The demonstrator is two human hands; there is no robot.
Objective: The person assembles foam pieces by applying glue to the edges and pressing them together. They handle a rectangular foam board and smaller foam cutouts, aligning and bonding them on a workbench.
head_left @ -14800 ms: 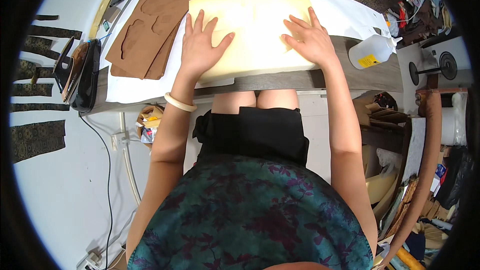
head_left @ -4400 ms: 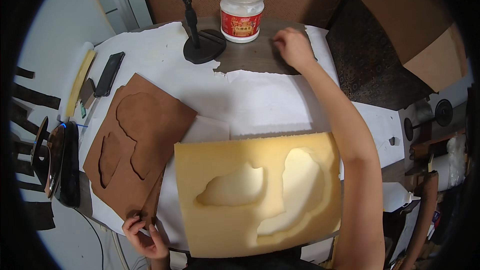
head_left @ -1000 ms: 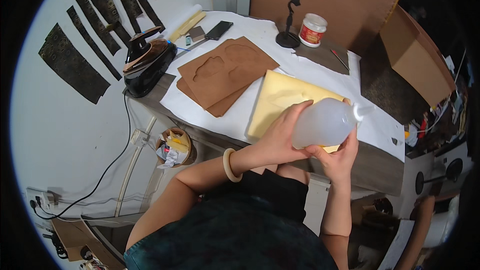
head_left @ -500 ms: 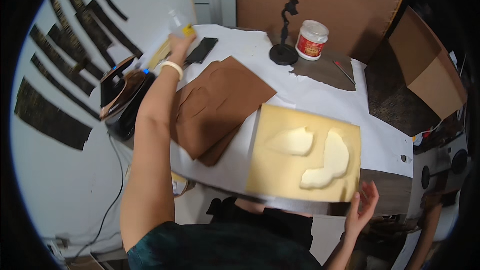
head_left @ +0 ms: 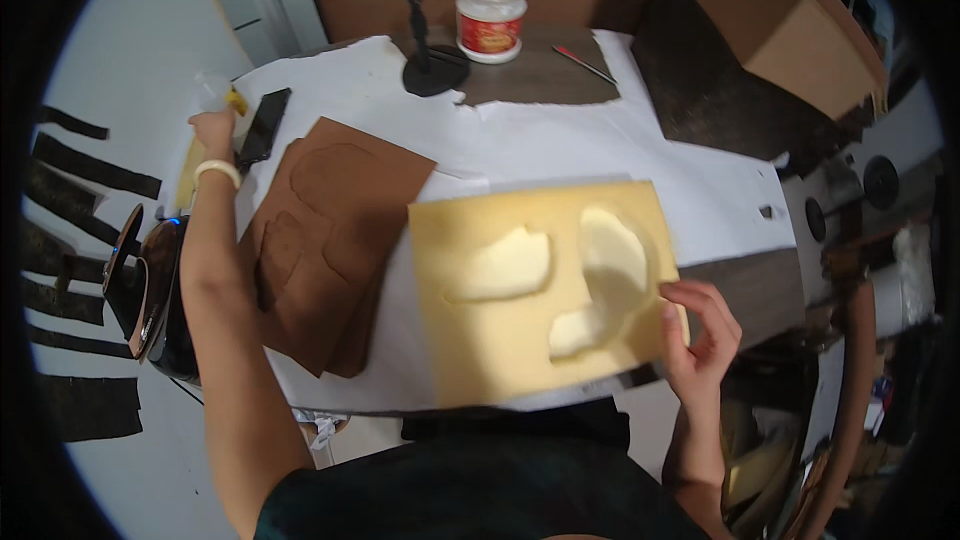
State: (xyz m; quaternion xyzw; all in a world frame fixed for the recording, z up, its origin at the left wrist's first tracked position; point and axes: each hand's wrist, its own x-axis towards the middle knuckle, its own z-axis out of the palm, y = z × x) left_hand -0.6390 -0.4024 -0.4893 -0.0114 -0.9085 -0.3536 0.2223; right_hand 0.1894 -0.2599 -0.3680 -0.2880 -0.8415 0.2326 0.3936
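My left hand [head_left: 212,128], reaching to the far left, has its fingers closed around a clear bottle [head_left: 212,90] with a yellow label. Beside it lies a black phone [head_left: 265,125]. My right hand [head_left: 703,335] pinches the right edge of a pale yellow foam board [head_left: 480,340], thumb and index finger bent at the rim. Two rounded hollows in the board show a lighter cream bottom. Left of the foam are stacked brown sheets [head_left: 365,210] with curved outlines on the top one.
A black stand [head_left: 436,70] and a white jar with a red label [head_left: 491,20] are at the back, with a red-tipped pen [head_left: 585,65]. White paper [head_left: 560,140] covers much of the table. A cardboard box [head_left: 770,20] stands back right; a black appliance [head_left: 165,300] is far left.
The view has turned and shifted. My right hand has come from beside the foam board's lower right corner to its right edge. My left hand stays at the bottle.
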